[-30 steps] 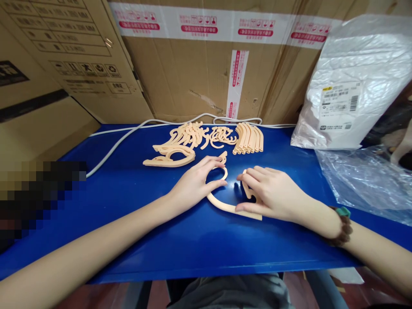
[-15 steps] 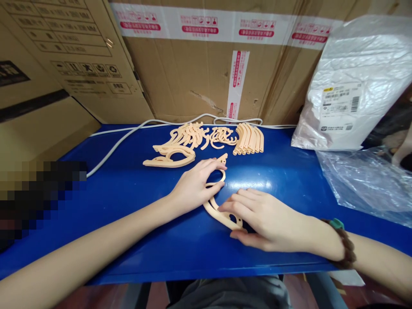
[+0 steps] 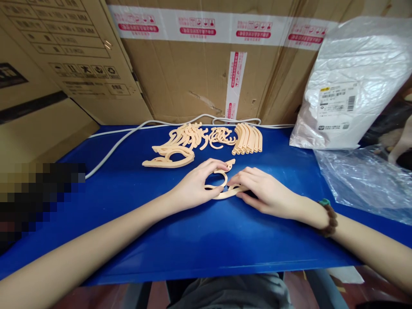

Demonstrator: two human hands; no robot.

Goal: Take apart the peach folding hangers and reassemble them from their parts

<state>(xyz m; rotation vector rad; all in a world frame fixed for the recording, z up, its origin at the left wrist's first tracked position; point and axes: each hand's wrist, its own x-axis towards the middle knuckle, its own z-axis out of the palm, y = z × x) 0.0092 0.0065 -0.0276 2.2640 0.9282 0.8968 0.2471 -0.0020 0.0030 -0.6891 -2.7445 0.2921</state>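
Note:
A beige plastic folding hanger (image 3: pixel 224 195), with a curved hook and jointed arms, lies on the blue tabletop (image 3: pixel 206 240) between my hands. My left hand (image 3: pixel 195 183) grips it around the hook and middle, thumb in front and fingers behind. Its right arm is pinched between the thumb and fingers of my right hand (image 3: pixel 268 195). My fingers partly cover the joints. Beyond my left hand lie several assembled hangers (image 3: pixel 167 162), folded and stacked. Behind them are a pile of curved hanger arms (image 3: pixel 185 136), a cluster of small hooks (image 3: pixel 222 137) and a neat row of hanger arms (image 3: pixel 247 139).
Large cardboard boxes (image 3: pixel 183 77) wall off the back and left. A white cable (image 3: pixel 111 158) runs along the rear edge. On the right stand a white plastic parcel bag (image 3: pixel 341 86) and a crumpled clear bag (image 3: pixel 363 184).
My right hand has moved up and away from the table's front edge, swinging the hanger's right arm upward to nearly level. My left hand stays almost in place, still gripping the hanger.

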